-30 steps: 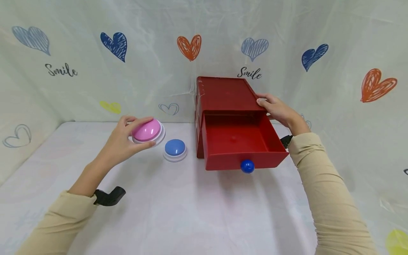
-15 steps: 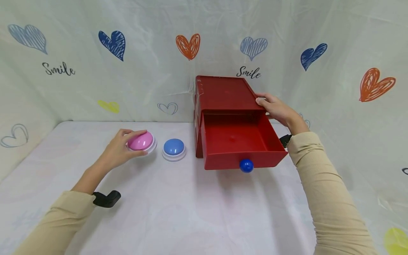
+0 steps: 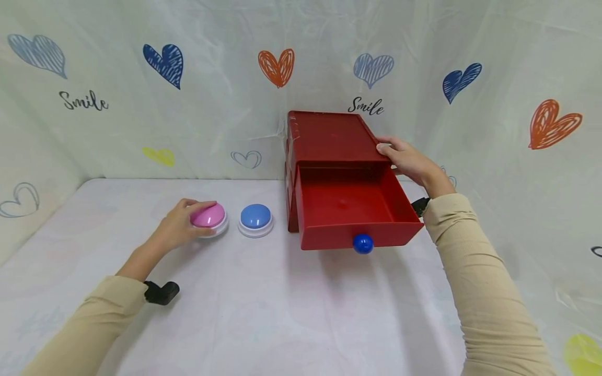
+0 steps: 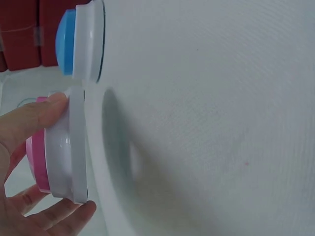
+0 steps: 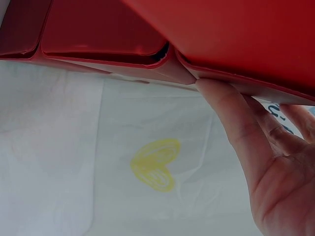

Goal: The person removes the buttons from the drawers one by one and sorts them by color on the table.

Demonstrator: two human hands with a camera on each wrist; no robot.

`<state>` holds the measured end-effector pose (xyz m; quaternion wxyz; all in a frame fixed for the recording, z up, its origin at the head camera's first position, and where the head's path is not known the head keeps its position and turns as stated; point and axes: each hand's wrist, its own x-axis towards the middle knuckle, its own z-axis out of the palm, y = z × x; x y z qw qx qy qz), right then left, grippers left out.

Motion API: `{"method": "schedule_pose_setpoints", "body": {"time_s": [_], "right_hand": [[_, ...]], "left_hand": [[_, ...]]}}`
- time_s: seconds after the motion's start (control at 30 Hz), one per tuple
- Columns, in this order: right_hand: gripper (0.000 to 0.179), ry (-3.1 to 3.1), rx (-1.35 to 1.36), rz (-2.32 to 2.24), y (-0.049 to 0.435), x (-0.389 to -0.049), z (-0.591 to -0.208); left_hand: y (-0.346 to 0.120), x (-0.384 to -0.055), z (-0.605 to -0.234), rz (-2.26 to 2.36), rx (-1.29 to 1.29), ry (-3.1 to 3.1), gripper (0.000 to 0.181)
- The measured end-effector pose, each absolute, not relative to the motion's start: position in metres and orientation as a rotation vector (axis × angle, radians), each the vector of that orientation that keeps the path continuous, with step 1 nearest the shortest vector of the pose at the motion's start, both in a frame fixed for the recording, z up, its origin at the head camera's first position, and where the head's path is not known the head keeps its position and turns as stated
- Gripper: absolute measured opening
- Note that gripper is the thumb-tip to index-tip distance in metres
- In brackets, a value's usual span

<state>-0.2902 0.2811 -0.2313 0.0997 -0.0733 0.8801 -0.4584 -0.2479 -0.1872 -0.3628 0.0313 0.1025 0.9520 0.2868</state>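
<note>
My left hand (image 3: 176, 230) pinches a pink dome push button (image 3: 208, 215) by its white base, thumb on one side and fingers on the other. In the left wrist view, the button's underside stands a little off the white tabletop, which carries a shadow beside it. Just right of it sits a blue dome push button (image 3: 255, 216) on its own white base. My right hand (image 3: 408, 161) rests at the upper right edge of a red drawer cabinet (image 3: 329, 137), thumb and fingertips against its side. The cabinet's top drawer (image 3: 324, 237), with a blue ball knob (image 3: 363, 244), is pulled out and holds nothing.
A pale tablecloth (image 3: 254, 313) covers the table. Behind it hangs a white curtain (image 3: 216, 115) printed with hearts and the word Smile. The pulled-out drawer juts forward over the table. Each wrist wears a black strap (image 3: 161, 293).
My left hand has lowered the pink button towards the tabletop, beside the blue one, shifting slightly left first. My right hand stays on the cabinet, and the drawer has not moved.
</note>
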Motion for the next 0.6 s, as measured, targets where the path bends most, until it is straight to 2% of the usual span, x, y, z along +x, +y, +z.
{"method": "schedule_pose_setpoints", "body": {"time_s": [0.6], "right_hand": [[0.057, 2.608, -0.215, -1.345, 0.280, -0.290, -0.231]], "left_hand": [[-0.191, -0.256, -0.375, 0.855, 0.342, 2.886, 0.068]]}}
